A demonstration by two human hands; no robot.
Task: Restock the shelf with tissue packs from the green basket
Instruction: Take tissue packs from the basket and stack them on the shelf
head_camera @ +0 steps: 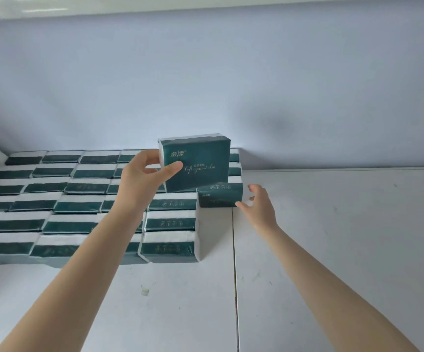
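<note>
**One pack in my left hand, another under my right fingertips**

The held tissue pack (195, 163) is up in the air, tilted a little, its dark green face with gold script turned toward me. I see it raised over the right end of the stocked rows, in front of the pale wall (205, 80). My left hand (144, 179) grasps it by its left edge, thumb across the front face and fingers curled behind the corner.

Just below and slightly right of it sits the end pack (220, 196), standing on the white shelf (333, 224) as the frontmost one of the right-hand column. My right hand (259, 204) is beside it, fingers spread and loose; the thumb tip touches the pack's lower right corner, the other fingers stand just off its right side. It is not clenched on anything.

To the left, the rows of packs (78, 207) fill the shelf from the back wall forward, packed edge to edge, white tops and green bands showing. My left forearm crosses over the nearer rows. The right half of the shelf surface is bare white board, with a seam (234, 262) running front to back just right of the stock. The green basket is out of view.
</note>
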